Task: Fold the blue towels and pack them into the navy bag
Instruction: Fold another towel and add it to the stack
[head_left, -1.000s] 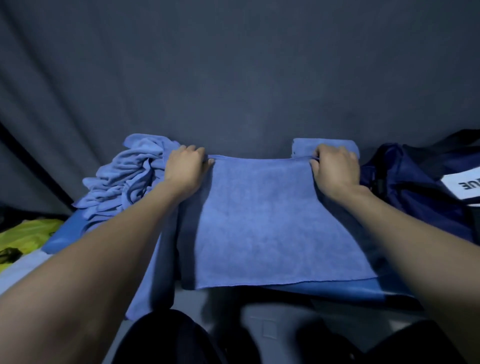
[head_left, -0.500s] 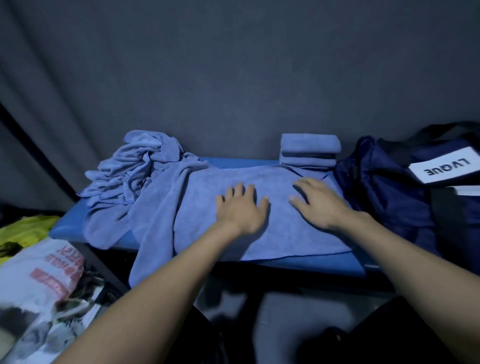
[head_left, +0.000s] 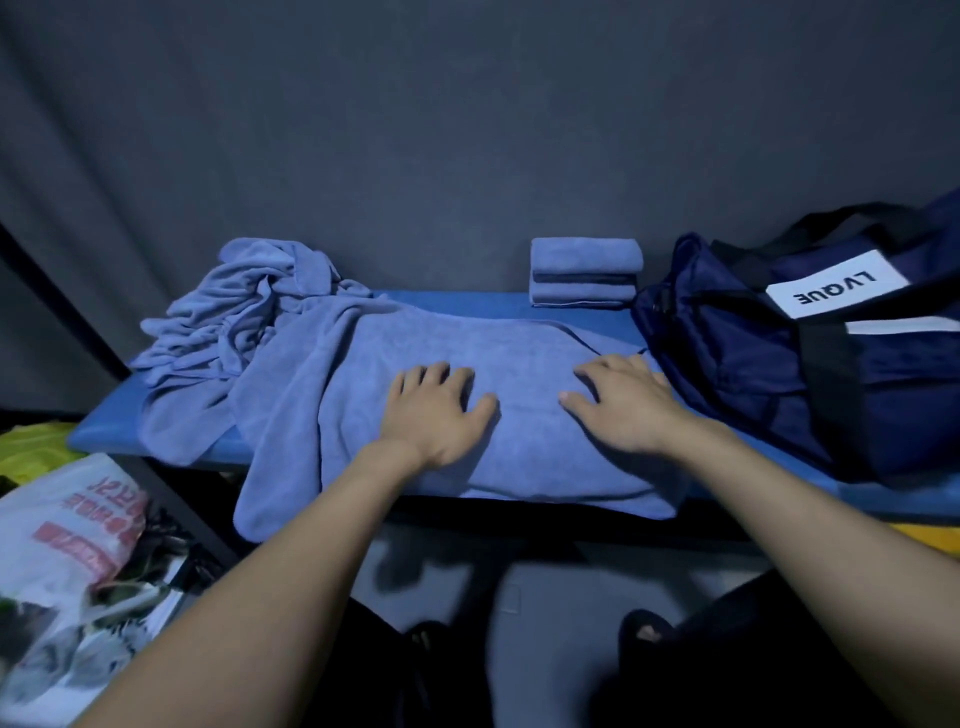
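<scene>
desk (head_left: 467, 304): blue, across mid-frame
left: crumpled towels (head_left: 234, 322)
centre: spread towel (head_left: 519, 358)
back: folded stack (head_left: 584, 273)
right: navy bag (head_left: 779, 364)

Both arms reach forward, left hand (head_left: 436, 410) and right hand (head_left: 626, 402) lying palm-down, fingers spread flat on the towel (head_left: 519, 353), slightly apart.

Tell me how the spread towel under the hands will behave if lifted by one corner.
The spread towel will probably flop and sag, since its near edge already droops over the blue bench. It looks light, lying thin under the left hand and right hand. Its half fold would likely fall open.
</scene>
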